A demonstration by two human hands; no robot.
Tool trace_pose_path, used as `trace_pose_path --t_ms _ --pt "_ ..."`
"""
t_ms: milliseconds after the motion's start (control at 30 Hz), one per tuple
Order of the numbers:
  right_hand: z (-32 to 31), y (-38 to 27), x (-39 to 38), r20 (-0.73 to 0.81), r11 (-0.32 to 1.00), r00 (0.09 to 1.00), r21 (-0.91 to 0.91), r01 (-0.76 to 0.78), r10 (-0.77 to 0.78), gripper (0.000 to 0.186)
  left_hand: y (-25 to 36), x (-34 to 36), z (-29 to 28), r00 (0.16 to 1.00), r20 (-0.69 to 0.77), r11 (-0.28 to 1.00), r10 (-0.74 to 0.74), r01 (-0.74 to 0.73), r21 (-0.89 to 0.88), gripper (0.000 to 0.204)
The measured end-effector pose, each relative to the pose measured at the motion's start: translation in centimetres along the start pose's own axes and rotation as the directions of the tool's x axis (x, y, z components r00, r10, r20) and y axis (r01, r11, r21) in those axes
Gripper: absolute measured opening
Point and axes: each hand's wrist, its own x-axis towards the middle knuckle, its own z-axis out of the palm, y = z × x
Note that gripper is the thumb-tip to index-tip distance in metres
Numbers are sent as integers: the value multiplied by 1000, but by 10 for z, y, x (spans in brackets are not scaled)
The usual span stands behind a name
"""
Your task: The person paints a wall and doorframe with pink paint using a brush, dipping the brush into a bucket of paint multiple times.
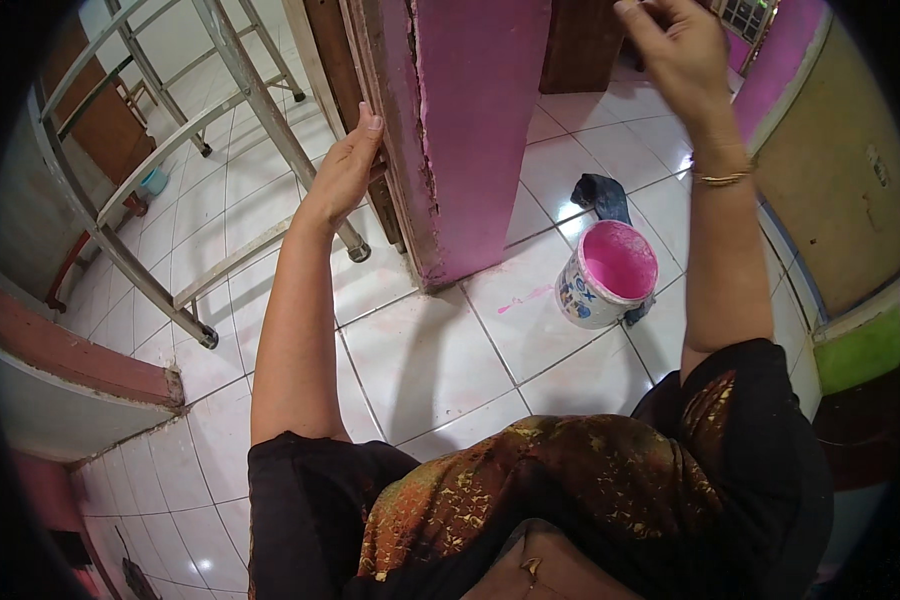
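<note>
My left hand (347,172) rests against the edge of a brown wooden door frame (355,60), its visible fingers stretched upward along the wood; part of the hand is hidden. Beside the frame stands a pink-painted wall end (480,130), with a cracked, unpainted strip along the joint. My right hand (682,50) is raised at the top edge, thumb and fingers closed together. What they hold is cut off by the picture edge. Below, between my arms, a white bucket (588,300) with pink paint (620,262) inside stands on the floor.
Dark cloth (604,197) lies behind and beside the bucket. Pink paint drips (525,298) mark the white tiles. A metal ladder (260,110) stands at the left, past the door frame. Low wall ends flank me, red-topped (90,350) at left, green (860,345) at right.
</note>
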Motion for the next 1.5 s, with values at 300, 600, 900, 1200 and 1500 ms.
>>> trace_pose_path --t_ms 300,600,900,1200,1500 --pt "159 76 -221 100 948 949 -144 -283 298 24 -5 3 -1 999 29 996 -41 43 -82 69" --pt "140 99 -225 775 888 442 -442 -131 451 24 -11 10 -4 998 10 995 -58 58 -85 73" --pt "-18 -39 15 128 990 984 -57 128 -120 19 -28 19 -10 998 -37 998 59 -59 -6 81" --pt "81 -15 -31 -77 909 971 -375 183 -227 38 -9 10 -1 993 109 987 -49 65 -146 75" --pt "130 44 -181 739 968 632 -235 -84 234 26 -42 21 0 989 -16 989 145 -145 -14 83"
